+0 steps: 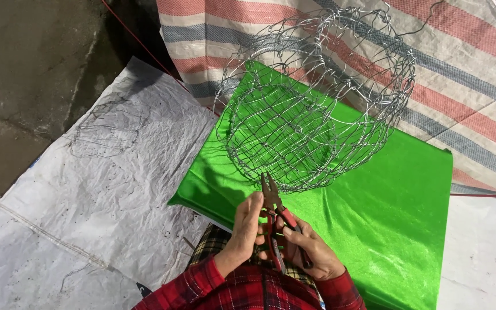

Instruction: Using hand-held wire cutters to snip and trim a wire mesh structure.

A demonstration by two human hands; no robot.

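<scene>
Both hands meet low in the middle of the head view, just above the red plaid sleeves (202,287). The right hand (311,252) is curled shut around the red handles of a pair of pliers (274,209), fingers wrapped over the grips and the thumb lying along the upper handle. The left hand (245,229) is partly open, its fingers held straight and close together, pressed flat against the left side of the pliers near the pivot; it steadies the tool more than it grips it. The dark nose of the pliers points up and away from the hands, and its tip reaches the lowest wires of a wire mesh basket (311,103); whether the nose is clamped on a strand there is too fine to tell. The basket, a rounded cage of thin silver wire, lies on its side directly beyond the fingertips, its open mouth facing the person. Under the hands and basket spreads a shiny green cloth (386,212). To the left of the left hand lies a crumpled white woven sheet (104,189); beyond the basket hangs a tarp striped red, blue and white (466,69), with dark concrete floor (24,63) far to the left.
</scene>
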